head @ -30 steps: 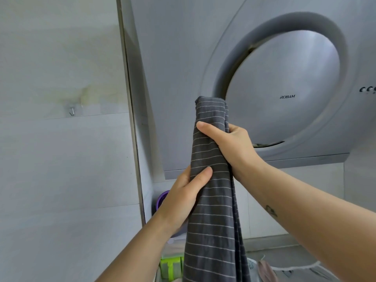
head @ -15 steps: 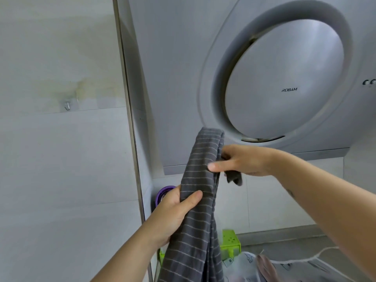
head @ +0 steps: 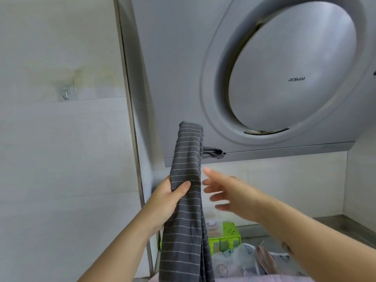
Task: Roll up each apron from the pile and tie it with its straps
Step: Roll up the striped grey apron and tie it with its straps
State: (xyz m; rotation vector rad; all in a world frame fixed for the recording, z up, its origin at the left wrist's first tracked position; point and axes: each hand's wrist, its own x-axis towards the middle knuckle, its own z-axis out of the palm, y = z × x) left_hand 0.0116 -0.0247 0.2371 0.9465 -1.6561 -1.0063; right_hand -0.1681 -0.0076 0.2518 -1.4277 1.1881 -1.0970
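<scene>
Half a second ago the apron point(head: 187, 155) was pinched near its top by the right hand point(head: 234, 196). It has since been let go. That hand is now seen lower, under the hood's point(head: 179, 68) bottom edge, released, with its fingers spread and blurred, just beside the cloth and not touching it. The strap point(head: 213, 153), which hung below that hand before, is now seen sticking out sideways along the hood's bottom edge. The left hand point(head: 166, 200) is unchanged: the apron is grasped below the hood, with the thumb laid across the front of the cloth and the fingers hidden behind it.

The apron is a dark grey woven cloth crossed by thin white stripes, gathered into a long narrow band. Its folded top is held up before the lower left part of the hood, and the rest hangs straight down past the hood's edge and out of view.

The hood is made of smooth, matt grey metal, with a large round disc point(head: 284, 58) set in a ringed recess and lettered ROBAM. Below the hood, a bright green plastic box point(head: 230, 233) with small holes is seen on the grey surface point(head: 345, 224). Before the box lies the pile point(head: 238, 261) of soft white printed cloth. To the left of the hood, a small metal hook point(head: 65, 95) is fixed to the pale tiled wall.
</scene>
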